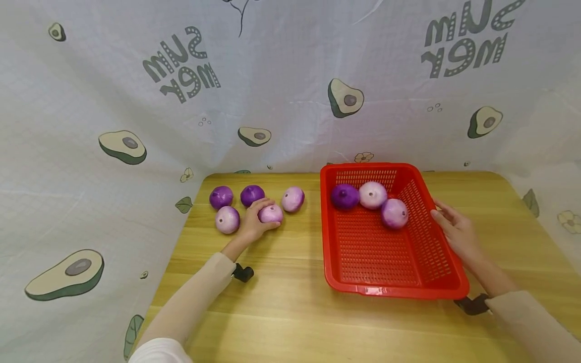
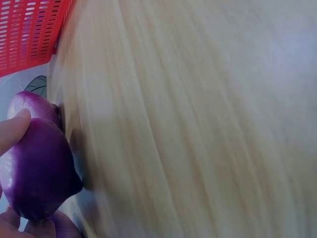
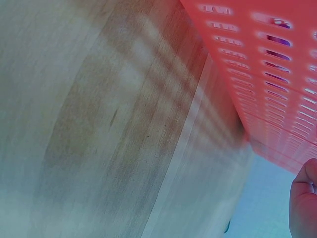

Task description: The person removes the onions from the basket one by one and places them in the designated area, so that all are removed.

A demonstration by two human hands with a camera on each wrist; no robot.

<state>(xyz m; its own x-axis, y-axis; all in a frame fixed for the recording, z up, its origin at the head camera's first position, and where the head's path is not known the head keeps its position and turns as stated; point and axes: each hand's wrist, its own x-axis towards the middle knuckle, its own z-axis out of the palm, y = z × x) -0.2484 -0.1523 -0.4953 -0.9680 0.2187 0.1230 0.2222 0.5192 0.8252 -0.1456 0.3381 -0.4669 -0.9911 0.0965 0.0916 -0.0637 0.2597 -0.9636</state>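
Note:
My left hand [image 1: 252, 221] holds a pale purple-and-white onion [image 1: 271, 214], thumb on the near side and fingers over the far side. Up close in the left wrist view, this onion [image 2: 40, 171] shows a deep purple underside with its pointed tip close to the tabletop. Around that hand lie several other onions, among them a dark purple one [image 1: 221, 197] and a paler one [image 1: 227, 220]. To the right stands a red plastic basket [image 1: 325, 237]. My right hand [image 1: 458, 234] grips its right rim, the thumb over the edge.
Inside the basket, toward the back, sit three onions: one dark purple [image 1: 345, 196], one whitish [image 1: 373, 195] and one light purple [image 1: 395, 214]. Beneath everything is a wooden table [image 1: 281, 312]. A white cloth with avocado prints [image 1: 281, 75] hangs behind the table and at its sides.

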